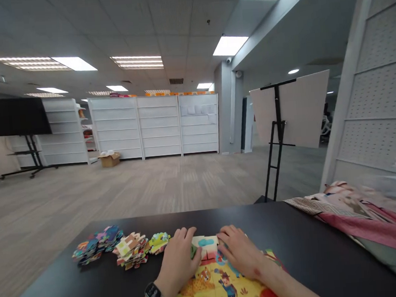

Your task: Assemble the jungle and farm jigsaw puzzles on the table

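Closest, at the bottom centre of the frame, lay the puzzle [226, 290], a yellow picture with a spotted cat and a figure in a hat, flat on the black table [102, 291]. A watch [153, 294] circled the left wrist. The left hand [179, 256] rested at the puzzle's upper left, fingers bent; a bit of green [193, 251] showed by its thumb, but whether it was pinched I cannot tell. The right hand [239, 251] lay over the upper right part, fingers loosely curved and touching it; whether they gripped anything I cannot tell either. Between the hands ran a pale strip with a blue patch.

Left of them sat three piles of pieces: bluish [98, 244], cream and red [132, 249], and green [158, 242]. Patterned cloth [375, 221] covered the lower right.

Beyond, a board [303, 110] stood on a black easel [274, 165] at right. Farther back were a box [110, 160], a screen [13, 116] and white shelves [158, 126].
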`<action>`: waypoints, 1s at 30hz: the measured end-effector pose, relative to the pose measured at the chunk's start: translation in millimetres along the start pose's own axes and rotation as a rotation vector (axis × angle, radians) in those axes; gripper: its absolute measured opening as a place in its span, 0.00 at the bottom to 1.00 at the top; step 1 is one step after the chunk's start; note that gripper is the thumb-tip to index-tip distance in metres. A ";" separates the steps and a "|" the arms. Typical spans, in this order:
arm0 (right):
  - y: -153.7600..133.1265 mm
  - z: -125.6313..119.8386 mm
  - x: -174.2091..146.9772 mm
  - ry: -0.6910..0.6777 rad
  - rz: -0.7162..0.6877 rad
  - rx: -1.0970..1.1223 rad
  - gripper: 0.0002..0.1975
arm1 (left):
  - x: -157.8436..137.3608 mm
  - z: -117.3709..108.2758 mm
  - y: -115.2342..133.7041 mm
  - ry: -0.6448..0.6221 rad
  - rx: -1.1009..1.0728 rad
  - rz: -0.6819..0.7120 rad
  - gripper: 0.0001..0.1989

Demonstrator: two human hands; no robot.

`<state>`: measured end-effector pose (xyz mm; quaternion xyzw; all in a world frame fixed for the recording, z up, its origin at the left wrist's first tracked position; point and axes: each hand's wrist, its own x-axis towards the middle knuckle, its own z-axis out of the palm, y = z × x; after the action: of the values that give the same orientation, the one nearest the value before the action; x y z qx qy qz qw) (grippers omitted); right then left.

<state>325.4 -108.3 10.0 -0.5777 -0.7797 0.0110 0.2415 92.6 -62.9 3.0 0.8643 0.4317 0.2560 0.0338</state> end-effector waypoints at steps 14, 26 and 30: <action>-0.2 7.0 -2.0 0.083 0.103 0.117 0.03 | -1.7 6.3 3.0 -0.140 -0.345 0.132 0.28; -12.5 -2.3 -4.0 0.156 0.208 0.298 0.10 | -5.5 4.9 16.2 -0.098 -0.968 -0.132 0.18; -24.7 6.2 -8.7 0.102 0.198 0.354 0.09 | -10.2 13.6 24.7 -0.189 -0.965 -0.075 0.27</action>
<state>302.7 -122.7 8.6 -0.5997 -0.6919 0.1419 0.3762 112.0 -83.9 -6.2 0.7533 0.2899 0.3460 0.4784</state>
